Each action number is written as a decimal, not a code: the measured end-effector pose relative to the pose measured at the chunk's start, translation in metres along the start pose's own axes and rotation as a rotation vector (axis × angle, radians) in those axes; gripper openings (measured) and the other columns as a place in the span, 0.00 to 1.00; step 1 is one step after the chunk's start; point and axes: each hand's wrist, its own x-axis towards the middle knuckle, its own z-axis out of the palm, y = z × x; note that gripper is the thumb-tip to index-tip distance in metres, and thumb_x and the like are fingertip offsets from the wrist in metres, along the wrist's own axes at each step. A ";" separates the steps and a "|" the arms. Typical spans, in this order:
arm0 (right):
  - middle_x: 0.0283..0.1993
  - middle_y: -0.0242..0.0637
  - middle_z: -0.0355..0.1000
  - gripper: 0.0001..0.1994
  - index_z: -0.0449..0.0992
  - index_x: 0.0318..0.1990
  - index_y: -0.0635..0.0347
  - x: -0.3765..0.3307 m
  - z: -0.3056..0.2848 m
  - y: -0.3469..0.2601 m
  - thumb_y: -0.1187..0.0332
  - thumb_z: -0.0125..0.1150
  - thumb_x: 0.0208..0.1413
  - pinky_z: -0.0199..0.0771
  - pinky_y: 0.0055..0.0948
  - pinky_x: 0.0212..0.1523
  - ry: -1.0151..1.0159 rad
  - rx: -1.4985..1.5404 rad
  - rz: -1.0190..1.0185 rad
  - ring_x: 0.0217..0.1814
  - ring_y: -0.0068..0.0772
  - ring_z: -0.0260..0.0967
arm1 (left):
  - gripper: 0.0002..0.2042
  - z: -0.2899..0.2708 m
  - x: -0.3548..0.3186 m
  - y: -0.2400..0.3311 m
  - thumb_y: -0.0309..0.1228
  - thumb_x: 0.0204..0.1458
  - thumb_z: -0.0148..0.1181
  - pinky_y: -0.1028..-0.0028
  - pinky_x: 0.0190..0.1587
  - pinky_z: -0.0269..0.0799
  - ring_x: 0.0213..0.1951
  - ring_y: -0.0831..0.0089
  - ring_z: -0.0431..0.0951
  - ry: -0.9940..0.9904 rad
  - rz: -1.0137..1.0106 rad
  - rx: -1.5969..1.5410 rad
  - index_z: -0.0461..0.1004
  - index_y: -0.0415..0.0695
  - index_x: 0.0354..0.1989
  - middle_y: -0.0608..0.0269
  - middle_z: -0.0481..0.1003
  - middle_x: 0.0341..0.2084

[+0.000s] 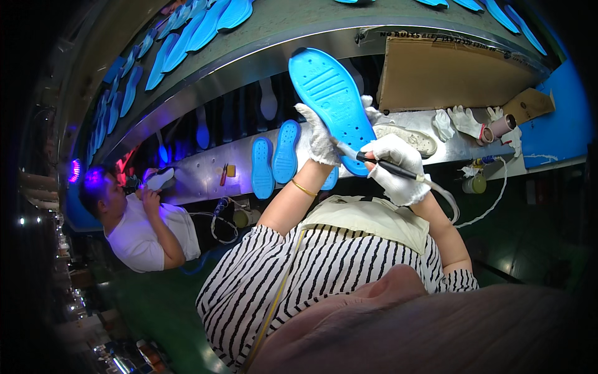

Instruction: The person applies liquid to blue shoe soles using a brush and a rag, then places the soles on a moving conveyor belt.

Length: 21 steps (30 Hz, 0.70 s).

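Note:
A bright blue shoe sole [329, 93] with small holes and ridges is held tilted above the bench, its far end raised. My left hand [320, 138], in a white fabric glove, grips it by its left edge; some of the fingers are hidden behind it. In my right hand [397, 163], also gloved, is a brush [387, 166] with a black handle and a pale hose running from its end. The brush's bristles lie at the sole's left edge, close to my left hand. Two blue soles [286, 151] [263, 168] rest to the left, and another [331, 179] shows partly below.
A cream shoe piece [411, 139] lies on the metal bench [193, 168], with loose white gloves [464, 121] and a spool [501, 124] farther right. Behind stands a cardboard sheet [448, 75]. Along the far conveyor [274, 19] lie several blue soles. A co-worker [149, 230] sits at left.

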 end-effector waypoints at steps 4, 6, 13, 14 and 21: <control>0.39 0.42 0.73 0.05 0.72 0.35 0.66 -0.007 -0.002 0.018 0.81 0.58 0.50 0.73 0.26 0.38 0.164 0.228 0.171 0.39 0.26 0.70 | 0.59 0.013 0.011 0.009 0.81 0.30 0.34 0.53 0.54 0.69 0.47 0.52 0.74 -0.072 0.095 -0.005 0.59 0.38 0.60 0.48 0.70 0.50; 0.35 0.39 0.74 0.07 0.75 0.34 0.65 -0.005 0.000 0.025 0.80 0.62 0.47 0.72 0.26 0.41 0.226 0.119 0.064 0.38 0.28 0.72 | 0.58 0.014 0.016 0.012 0.80 0.30 0.36 0.53 0.54 0.68 0.47 0.52 0.74 -0.093 0.146 0.034 0.59 0.39 0.60 0.47 0.70 0.51; 0.38 0.39 0.74 0.08 0.74 0.38 0.64 -0.011 -0.006 0.027 0.80 0.61 0.49 0.74 0.22 0.38 0.186 0.592 0.370 0.36 0.22 0.72 | 0.57 0.007 0.021 0.029 0.78 0.29 0.45 0.48 0.58 0.64 0.48 0.50 0.74 -0.348 0.166 0.061 0.58 0.42 0.62 0.43 0.67 0.53; 0.38 0.38 0.74 0.10 0.73 0.39 0.64 -0.013 -0.009 0.031 0.81 0.60 0.48 0.74 0.22 0.38 0.161 0.419 0.331 0.37 0.23 0.72 | 0.58 0.007 0.019 0.030 0.78 0.28 0.46 0.48 0.57 0.65 0.49 0.49 0.73 -0.337 0.140 0.114 0.58 0.42 0.62 0.43 0.67 0.53; 0.36 0.35 0.74 0.07 0.75 0.34 0.63 -0.006 -0.017 0.031 0.75 0.64 0.46 0.73 0.23 0.37 -0.121 0.302 0.516 0.36 0.23 0.72 | 0.58 0.023 0.021 0.038 0.77 0.28 0.48 0.59 0.46 0.78 0.47 0.54 0.77 -0.346 0.040 0.539 0.60 0.36 0.60 0.41 0.71 0.48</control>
